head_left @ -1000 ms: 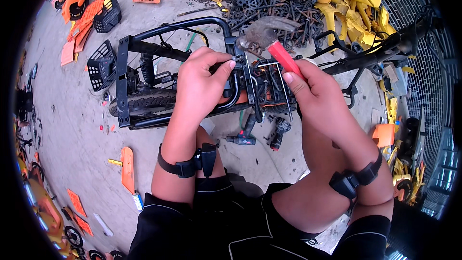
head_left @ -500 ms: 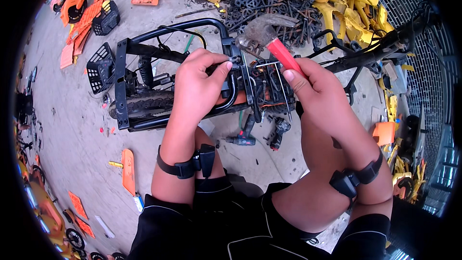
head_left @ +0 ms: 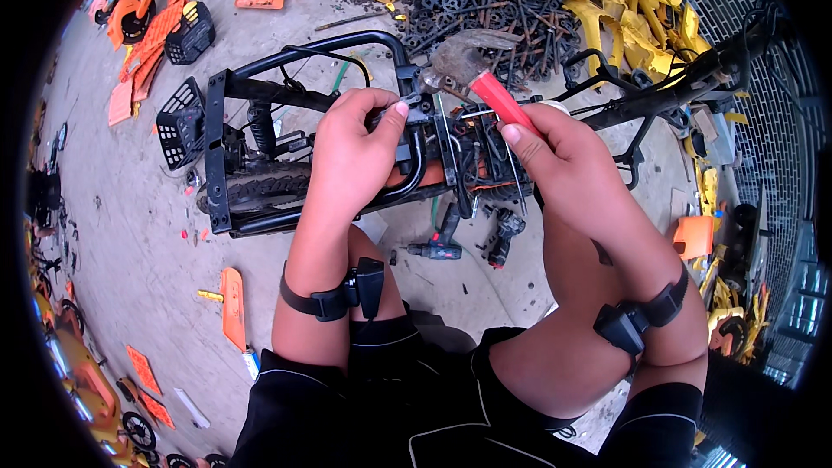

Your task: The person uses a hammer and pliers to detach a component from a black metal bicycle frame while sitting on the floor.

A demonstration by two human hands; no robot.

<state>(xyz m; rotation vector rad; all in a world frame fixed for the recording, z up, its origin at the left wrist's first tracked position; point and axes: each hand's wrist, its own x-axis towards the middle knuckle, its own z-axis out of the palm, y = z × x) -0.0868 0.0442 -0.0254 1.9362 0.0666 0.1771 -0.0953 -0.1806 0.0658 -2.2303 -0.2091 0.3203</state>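
Observation:
In my right hand [head_left: 568, 156] is a claw hammer [head_left: 496, 94], gripped by its red handle. Its worn metal head hangs over a dark crossbar of the black vehicle frame [head_left: 220, 156], close to the fingertips of my left hand [head_left: 354, 143]. Those fingers are pinched at the crossbar on a small dark metal piece [head_left: 416, 106], mostly hidden by the thumb and index finger. The frame lies across the floor in front of me, with a tyre [head_left: 260, 189] inside its left part and wires [head_left: 472, 156] in the middle.
Two power tools, a drill [head_left: 440, 243] and another black one [head_left: 504, 238], lie on the near side of the frame. Beyond it is a heap of dark metal parts [head_left: 485, 9] and yellow plastic panels [head_left: 646, 0]. Orange pieces [head_left: 232, 308] lie at left.
The hammer has shifted slightly left and down, nearer my left fingertips. My left thumb and index finger have drawn back a little to the left and cover more of the small metal piece.

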